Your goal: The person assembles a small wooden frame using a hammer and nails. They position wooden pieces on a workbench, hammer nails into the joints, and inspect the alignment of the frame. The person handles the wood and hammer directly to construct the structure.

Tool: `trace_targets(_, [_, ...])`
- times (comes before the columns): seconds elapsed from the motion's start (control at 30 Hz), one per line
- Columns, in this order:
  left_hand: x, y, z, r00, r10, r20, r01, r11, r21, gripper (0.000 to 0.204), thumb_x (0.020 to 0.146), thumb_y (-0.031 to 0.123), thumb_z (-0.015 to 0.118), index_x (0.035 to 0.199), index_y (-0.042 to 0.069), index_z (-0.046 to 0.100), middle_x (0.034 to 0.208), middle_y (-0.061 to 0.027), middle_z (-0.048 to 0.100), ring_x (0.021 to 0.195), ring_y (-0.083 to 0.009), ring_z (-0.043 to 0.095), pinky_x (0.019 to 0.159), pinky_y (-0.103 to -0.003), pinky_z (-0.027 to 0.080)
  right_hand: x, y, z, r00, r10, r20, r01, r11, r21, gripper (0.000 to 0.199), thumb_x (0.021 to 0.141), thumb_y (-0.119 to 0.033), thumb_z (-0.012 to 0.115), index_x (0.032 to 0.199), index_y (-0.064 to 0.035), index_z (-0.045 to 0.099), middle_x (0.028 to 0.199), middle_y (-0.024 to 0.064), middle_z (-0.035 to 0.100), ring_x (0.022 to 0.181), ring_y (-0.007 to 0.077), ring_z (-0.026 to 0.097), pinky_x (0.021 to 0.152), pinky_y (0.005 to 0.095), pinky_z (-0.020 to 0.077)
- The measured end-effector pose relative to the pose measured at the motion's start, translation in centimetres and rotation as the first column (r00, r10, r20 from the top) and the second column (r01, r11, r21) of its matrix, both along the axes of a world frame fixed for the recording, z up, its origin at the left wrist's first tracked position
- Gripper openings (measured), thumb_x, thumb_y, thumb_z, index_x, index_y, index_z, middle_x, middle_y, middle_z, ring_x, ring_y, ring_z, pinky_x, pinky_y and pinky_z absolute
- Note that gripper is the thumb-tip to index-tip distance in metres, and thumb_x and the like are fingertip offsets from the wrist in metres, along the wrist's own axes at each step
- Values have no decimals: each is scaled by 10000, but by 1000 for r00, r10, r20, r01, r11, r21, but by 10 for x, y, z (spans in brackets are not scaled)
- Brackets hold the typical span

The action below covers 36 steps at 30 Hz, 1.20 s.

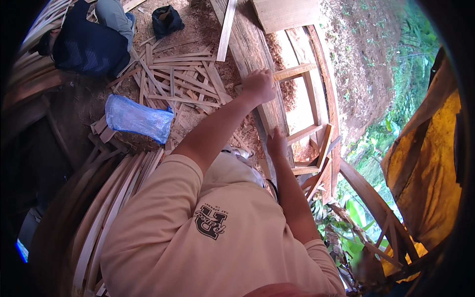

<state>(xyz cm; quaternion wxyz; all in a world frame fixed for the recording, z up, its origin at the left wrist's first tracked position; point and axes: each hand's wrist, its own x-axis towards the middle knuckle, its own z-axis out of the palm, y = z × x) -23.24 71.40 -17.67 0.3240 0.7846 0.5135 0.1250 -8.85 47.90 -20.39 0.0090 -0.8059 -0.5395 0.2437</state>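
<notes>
My left hand (260, 86) is closed at the near end of a light wooden slat (295, 72). That slat reaches from my fingers across to a rail of a ladder-like wooden frame. Under and around this hand runs a thick weathered plank (247, 42). Nearer my body, my right hand (277, 142) makes a fist at the plank's edge, thumb side up; whatever is inside it is hidden. A crosspiece (304, 133) of the frame begins just beside that fist.
Loose wooden strips (185, 81) lie heaped on shavings at the left, near a clear blue plastic bag (138, 118) and a black bag (166, 21). A person in dark clothing (91, 42) is at the upper left. Long boards (111, 213) stand lower left; an orange tarp (425, 158) hangs right.
</notes>
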Motion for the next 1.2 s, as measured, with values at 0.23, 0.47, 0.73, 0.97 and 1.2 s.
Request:
trace_targets(0.23, [60,23,-18,973,-89,-211,81,996,-44,254,954,175,671,1145,13,632,1054,-142,743,1016,-261,733,846,-398,616,-4,3,11,998,-48,-42,43,993,-113,308,933,-144,654,1205,-37,556,926,308,689,875,544,675,764,611,541])
trace_targets(0.47, [63,20,-26,956,-122,-269,149,985,84,181,988,134,615,1111,1,615,1067,-161,715,1026,-258,703,803,-319,644,-6,-4,9,998,-55,-31,52,994,-93,239,951,-139,618,1154,-55,524,948,307,678,862,539,669,750,622,531])
trace_targets(0.73, [68,18,-33,951,-116,-288,154,982,111,298,961,204,683,1115,-25,571,1174,-188,641,1123,-298,628,888,-373,612,-18,-5,7,983,-157,-98,170,976,135,131,931,-94,587,1052,-53,558,894,200,677,870,448,670,754,548,541])
trace_targets(0.97, [67,21,-23,933,-101,-344,158,977,142,292,962,226,681,1065,-19,559,1106,-195,637,1100,-372,622,896,-485,554,-32,-1,5,972,-233,-21,233,952,196,91,902,-98,582,991,-83,570,927,96,654,885,307,673,770,451,547])
trace_targets(1.2, [67,23,-32,913,-80,-401,146,980,138,307,967,268,674,1044,-1,549,1039,-209,644,1027,-427,630,861,-548,516,-36,2,3,958,-286,27,273,936,223,92,873,-129,633,931,-108,565,842,66,641,830,268,677,716,405,534])
